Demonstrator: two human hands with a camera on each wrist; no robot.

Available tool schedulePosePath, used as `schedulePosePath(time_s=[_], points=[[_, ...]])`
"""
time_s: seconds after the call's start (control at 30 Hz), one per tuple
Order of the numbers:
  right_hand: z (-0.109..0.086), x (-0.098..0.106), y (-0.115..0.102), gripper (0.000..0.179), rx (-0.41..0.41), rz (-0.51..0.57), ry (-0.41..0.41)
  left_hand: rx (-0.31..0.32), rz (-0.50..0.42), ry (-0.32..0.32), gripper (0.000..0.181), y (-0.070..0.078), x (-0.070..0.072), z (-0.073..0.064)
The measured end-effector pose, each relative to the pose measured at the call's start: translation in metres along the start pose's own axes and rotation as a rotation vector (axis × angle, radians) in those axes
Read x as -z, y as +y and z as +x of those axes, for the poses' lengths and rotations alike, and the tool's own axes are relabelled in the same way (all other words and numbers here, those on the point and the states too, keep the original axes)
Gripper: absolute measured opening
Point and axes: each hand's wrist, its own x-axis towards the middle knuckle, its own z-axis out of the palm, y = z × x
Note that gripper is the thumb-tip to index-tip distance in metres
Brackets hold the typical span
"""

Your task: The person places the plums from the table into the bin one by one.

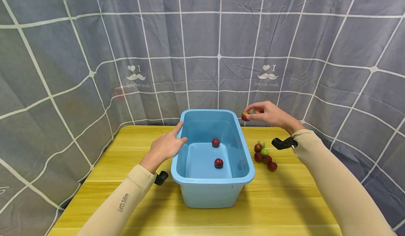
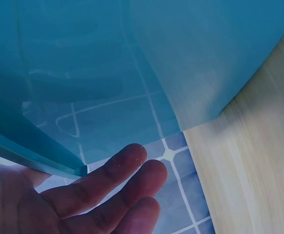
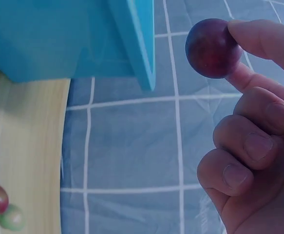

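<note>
Between thumb and index finger, my right hand [image 1: 267, 113] pinches a dark red plum [image 3: 210, 49], raised beside the far right corner of a light blue plastic tub [image 1: 212, 181]. Its other fingers curl toward the palm in the right wrist view. My left hand [image 1: 165, 146] rests at the tub's left rim, thumb over the edge and fingers extended along the outside. Inside the tub, one red plum [image 1: 216, 142] lies toward the back and another red plum [image 1: 218, 163] nearer the front.
Right of the tub, several loose plums lie grouped on the wooden table [image 1: 145, 137], among them a dark red plum [image 1: 272, 166] and a green one [image 1: 264, 152]. A grey curtain [image 1: 202, 35] with white lines hangs behind the table and along both sides.
</note>
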Motion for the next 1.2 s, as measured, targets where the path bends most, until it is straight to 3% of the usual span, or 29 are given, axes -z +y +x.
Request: schedulePosePath(time_s=[0.57, 0.8, 1.2], points=[[0.043, -0.022, -0.047, 0.029, 0.022, -0.064, -0.148, -0.001, -0.001, 0.005, 0.076, 0.0, 0.0, -0.001], [0.061, -0.037, -0.056, 0.023, 0.059, -0.111, -0.213, 0.0, -0.002, 0.003, 0.076, 0.0, 0.0, -0.001], [0.085, -0.058, -0.062, 0.015, 0.048, -0.18, -0.323, 0.004, -0.004, 0.001, 0.075, 0.0, 0.0, 0.0]])
